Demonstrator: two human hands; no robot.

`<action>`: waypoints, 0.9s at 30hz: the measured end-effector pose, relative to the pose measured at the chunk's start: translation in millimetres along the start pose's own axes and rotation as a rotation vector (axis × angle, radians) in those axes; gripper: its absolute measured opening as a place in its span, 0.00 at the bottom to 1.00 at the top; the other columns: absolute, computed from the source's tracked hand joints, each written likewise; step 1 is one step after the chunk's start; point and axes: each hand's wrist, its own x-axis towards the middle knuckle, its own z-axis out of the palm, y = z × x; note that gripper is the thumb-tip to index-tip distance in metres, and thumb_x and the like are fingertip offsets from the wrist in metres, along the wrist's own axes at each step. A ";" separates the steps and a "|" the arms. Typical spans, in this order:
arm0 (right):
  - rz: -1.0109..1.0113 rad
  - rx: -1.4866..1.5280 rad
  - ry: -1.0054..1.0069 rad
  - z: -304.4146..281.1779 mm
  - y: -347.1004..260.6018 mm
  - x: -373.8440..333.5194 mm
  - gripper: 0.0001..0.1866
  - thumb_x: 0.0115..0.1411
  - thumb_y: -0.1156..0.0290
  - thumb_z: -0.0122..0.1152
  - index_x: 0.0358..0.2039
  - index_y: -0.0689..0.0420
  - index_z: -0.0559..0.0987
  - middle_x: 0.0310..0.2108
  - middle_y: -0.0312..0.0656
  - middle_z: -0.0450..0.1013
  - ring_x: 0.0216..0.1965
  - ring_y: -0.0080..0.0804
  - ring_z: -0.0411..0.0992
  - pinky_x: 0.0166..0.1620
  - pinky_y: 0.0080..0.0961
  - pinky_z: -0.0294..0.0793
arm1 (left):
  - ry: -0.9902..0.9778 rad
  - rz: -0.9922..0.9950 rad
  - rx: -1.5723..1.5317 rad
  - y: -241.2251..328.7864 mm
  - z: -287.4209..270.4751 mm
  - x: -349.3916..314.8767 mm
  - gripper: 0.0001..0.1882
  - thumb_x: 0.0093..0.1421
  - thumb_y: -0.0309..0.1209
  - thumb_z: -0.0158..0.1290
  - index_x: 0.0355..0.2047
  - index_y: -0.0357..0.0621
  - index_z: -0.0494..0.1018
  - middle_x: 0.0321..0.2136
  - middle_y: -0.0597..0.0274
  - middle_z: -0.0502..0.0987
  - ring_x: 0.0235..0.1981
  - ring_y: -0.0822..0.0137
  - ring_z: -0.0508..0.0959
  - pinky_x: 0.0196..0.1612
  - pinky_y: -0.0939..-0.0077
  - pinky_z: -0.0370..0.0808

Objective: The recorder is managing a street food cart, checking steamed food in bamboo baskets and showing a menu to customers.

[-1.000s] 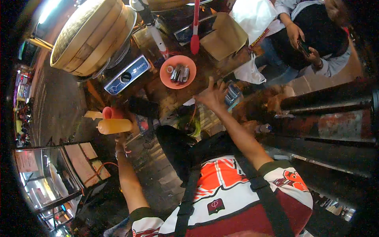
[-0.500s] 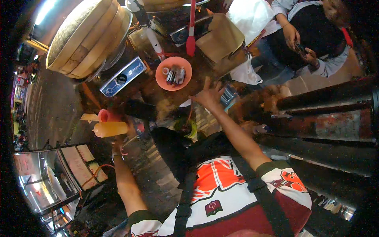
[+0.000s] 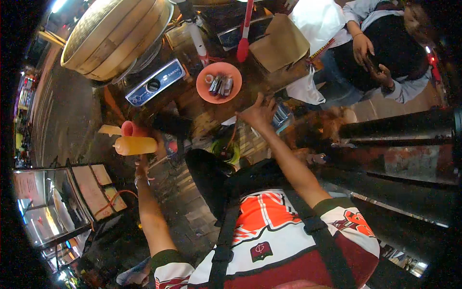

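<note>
From where I sit, the right hand shows plainly: its fingers stand wide apart at the near edge of the table, and I see nothing held in it. Just to its right lies a clear pack with bluish contents; whether the hand touches it, I can't tell.

The left hand is low on the left, small and dark in my view. The yellow bottle is just beyond it, its nozzle toward the left. I can't tell how the fingers are set, or whether they're on the bottle. Right behind the bottle is a red cup.

Ahead of the right hand and a little left, I have the pink bowl on the table, with small silvery pieces in it. To the bowl's left is a blue panel with a black knob, and beyond that the bamboo steamer. Past the bowl I see a red-tipped tool, then an open cardboard box and a white bag. Over on the right, another person holds a phone.
</note>
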 end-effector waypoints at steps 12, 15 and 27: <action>-0.105 0.023 0.138 4.9 2.3 1.8 0.54 0.31 0.46 0.80 0.50 0.65 0.60 0.55 0.68 0.60 0.59 0.63 0.54 0.62 0.58 0.51 | -0.003 0.014 -0.001 6.5 -0.7 3.0 0.34 0.69 0.56 0.29 0.71 0.65 0.39 0.64 0.58 0.58 0.57 0.54 0.64 0.47 0.26 0.64; -0.120 0.029 0.161 11.3 7.5 3.9 0.54 0.32 0.45 0.80 0.50 0.65 0.59 0.56 0.70 0.58 0.61 0.65 0.52 0.63 0.60 0.49 | -0.006 0.018 -0.001 9.8 1.6 4.2 0.34 0.69 0.56 0.29 0.71 0.65 0.38 0.64 0.58 0.59 0.56 0.55 0.65 0.47 0.27 0.65; -0.100 0.105 0.056 0.7 5.5 1.8 0.57 0.36 0.44 0.77 0.55 0.64 0.55 0.63 0.79 0.44 0.65 0.76 0.41 0.64 0.67 0.40 | -0.025 0.022 0.024 1.0 1.4 13.2 0.35 0.69 0.56 0.28 0.72 0.64 0.36 0.62 0.57 0.61 0.55 0.56 0.66 0.47 0.29 0.67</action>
